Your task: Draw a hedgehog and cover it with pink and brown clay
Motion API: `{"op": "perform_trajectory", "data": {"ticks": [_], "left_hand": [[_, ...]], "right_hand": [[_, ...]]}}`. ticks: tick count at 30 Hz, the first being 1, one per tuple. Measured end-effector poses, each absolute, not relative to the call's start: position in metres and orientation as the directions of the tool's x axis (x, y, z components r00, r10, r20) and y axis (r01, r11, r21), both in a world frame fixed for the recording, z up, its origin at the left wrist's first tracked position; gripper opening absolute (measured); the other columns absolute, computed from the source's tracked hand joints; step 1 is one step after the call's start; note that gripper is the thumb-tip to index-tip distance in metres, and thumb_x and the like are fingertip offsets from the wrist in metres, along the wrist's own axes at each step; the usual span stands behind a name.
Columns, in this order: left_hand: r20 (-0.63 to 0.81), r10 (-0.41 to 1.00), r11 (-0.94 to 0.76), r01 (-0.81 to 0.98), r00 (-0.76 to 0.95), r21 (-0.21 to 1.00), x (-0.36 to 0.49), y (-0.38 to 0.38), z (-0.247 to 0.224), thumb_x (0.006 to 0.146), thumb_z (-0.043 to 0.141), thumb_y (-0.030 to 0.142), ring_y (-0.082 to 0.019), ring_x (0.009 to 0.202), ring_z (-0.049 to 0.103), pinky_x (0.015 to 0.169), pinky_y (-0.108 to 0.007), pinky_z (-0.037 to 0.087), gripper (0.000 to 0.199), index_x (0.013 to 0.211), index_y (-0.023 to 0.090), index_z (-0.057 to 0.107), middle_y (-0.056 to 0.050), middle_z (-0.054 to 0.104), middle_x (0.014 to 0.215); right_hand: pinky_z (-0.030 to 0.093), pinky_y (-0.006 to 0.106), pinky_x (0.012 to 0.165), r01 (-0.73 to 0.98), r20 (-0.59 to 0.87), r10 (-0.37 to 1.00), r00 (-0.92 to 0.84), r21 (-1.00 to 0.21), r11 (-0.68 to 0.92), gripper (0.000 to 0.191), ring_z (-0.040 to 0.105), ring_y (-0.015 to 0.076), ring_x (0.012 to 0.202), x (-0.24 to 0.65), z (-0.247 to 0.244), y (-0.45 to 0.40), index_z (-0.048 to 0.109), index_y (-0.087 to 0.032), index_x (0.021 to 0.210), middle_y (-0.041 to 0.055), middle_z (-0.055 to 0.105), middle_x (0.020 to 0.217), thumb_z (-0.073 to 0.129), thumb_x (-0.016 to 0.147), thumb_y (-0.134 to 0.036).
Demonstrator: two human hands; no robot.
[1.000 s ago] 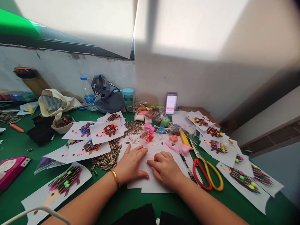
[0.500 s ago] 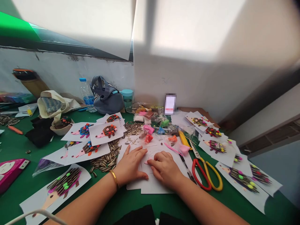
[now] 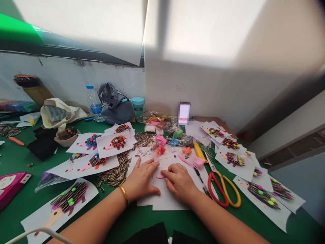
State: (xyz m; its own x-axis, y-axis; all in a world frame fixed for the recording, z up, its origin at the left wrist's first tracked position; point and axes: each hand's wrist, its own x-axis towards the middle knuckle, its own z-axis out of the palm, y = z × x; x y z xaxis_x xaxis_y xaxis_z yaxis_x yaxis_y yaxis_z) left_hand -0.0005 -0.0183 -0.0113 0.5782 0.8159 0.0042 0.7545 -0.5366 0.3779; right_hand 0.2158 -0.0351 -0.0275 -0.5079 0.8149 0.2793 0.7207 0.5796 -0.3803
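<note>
My left hand (image 3: pixel 144 179) lies flat on the white paper (image 3: pixel 169 202) with its fingers spread, holding the sheet down. A gold bangle (image 3: pixel 123 194) circles that wrist. My right hand (image 3: pixel 178 181) is curled over the same sheet, thumb and fingertips together at a small flat piece of pink modelling clay (image 3: pixel 159 176). The clay's left end tapers to a point; its right end is hidden under the fingers. Faint drawn lines show on the paper around it. To the right of my right hand lie a pen (image 3: pixel 202 181) and a pink clay tool (image 3: pixel 186 160).
Scissors (image 3: pixel 223 186) with red and yellow handles lie at right. Sunflower seeds (image 3: pixel 115 173) are heaped left of the paper. Hedgehog pictures (image 3: pixel 115 144) lie on both sides. Bagged clay (image 3: pixel 160 150), a phone (image 3: pixel 184 113), a blue-grey bag (image 3: pixel 117 107) and bottles (image 3: pixel 94 105) stand behind.
My right fingertips have shifted slightly right along the pink clay, so more of its pointed left end shows. My left hand has stayed in place.
</note>
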Motion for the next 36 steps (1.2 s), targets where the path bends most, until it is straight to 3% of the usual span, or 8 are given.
{"op": "perform_trajectory", "data": {"ticks": [27,36], "left_hand": [[0.016,0.814,-0.542,0.750,0.580,0.378,-0.0014,-0.0178,-0.0161,0.058,0.082,0.062,-0.035,0.139,0.036,0.116,-0.066,0.006,0.098,0.140,0.025,0.041,-0.014,0.049,0.146],[0.021,0.815,-0.540,0.746,0.579,0.390,-0.0015,-0.0175,-0.0158,0.059,0.081,0.061,-0.035,0.139,0.037,0.116,-0.065,0.005,0.096,0.139,0.025,0.042,-0.014,0.050,0.145]], "right_hand": [[0.038,0.037,0.087,0.721,0.251,0.840,-0.480,-0.432,0.541,0.034,0.049,0.0223,0.096,0.2184,-0.0328,-0.0306,0.063,-0.026,0.120,0.0062,0.056,0.102,0.056,0.088,-0.019],[0.038,0.036,0.086,0.722,0.226,0.840,-0.493,-0.433,0.540,0.030,0.048,0.0210,0.094,0.2166,-0.0294,-0.0324,0.067,-0.030,0.112,0.0042,0.055,0.098,0.058,0.087,-0.018]]}}
